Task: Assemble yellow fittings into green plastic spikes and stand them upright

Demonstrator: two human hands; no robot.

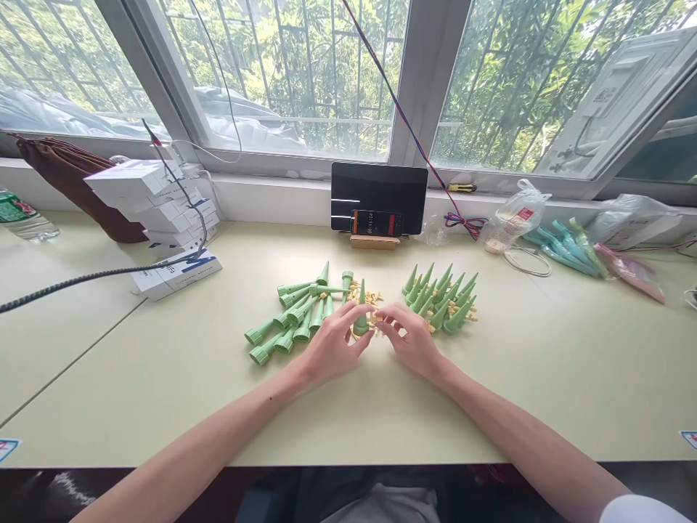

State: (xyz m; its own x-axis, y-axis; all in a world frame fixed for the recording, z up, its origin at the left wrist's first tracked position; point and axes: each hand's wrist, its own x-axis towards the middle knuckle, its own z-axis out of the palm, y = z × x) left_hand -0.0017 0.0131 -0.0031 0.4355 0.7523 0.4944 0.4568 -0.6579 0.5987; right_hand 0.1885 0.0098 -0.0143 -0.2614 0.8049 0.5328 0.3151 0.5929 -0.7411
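Observation:
My left hand (333,343) is closed around a green plastic spike (362,296), which stands upright with its point up and its wide base near the table. Beside it, my right hand (412,340) pinches at the spike's side, with a small yellow plastic piece (377,317) at the fingertips, partly hidden. Behind my fingers lies a scatter of small yellow pieces (373,298). To the left is a loose heap of green spikes (298,314), mostly lying down. On the right, several green spikes (442,296) are grouped in rows, with yellow pieces showing on them.
A phone (375,223) showing a timer leans against a black tablet (403,190) at the back. White boxes (177,274) and a dark cable (98,276) are at left. Plastic bags (517,221) and teal items (566,248) lie along the windowsill at right.

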